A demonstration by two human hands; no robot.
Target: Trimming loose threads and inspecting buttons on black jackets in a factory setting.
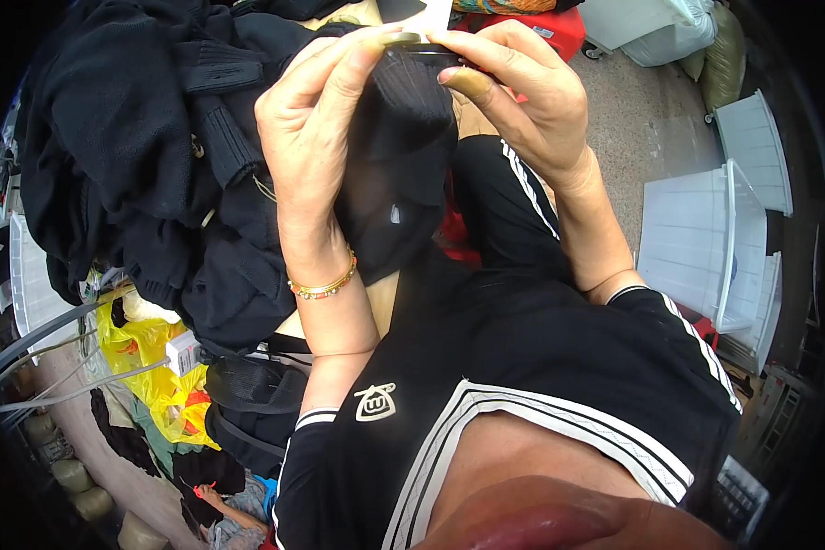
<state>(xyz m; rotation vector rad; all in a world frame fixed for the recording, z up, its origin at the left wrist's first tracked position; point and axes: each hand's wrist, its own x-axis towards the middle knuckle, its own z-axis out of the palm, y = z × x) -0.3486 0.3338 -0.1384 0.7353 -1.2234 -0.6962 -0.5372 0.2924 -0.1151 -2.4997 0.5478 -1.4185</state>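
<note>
Both my hands are raised at the top middle, holding the edge of a black ribbed knit garment [417, 87]. My left hand [316, 105] pinches this edge between thumb and fingers. From the other side, my right hand [527, 101] grips the same dark edge between thumb and forefinger. The right thumb has a brownish-yellow covering or stain. Close to the fingertips lies a thin black strip, too small to make out. Below my hands the rest of the black cloth hangs down, with a small pale mark on it.
A large heap of black knitwear [128, 119] fills the left. Below it are a yellow plastic bag [147, 357], a white plug block [183, 353] and cables. White plastic bins [692, 238] stand on the right. Another person's hand [215, 500] shows at lower left.
</note>
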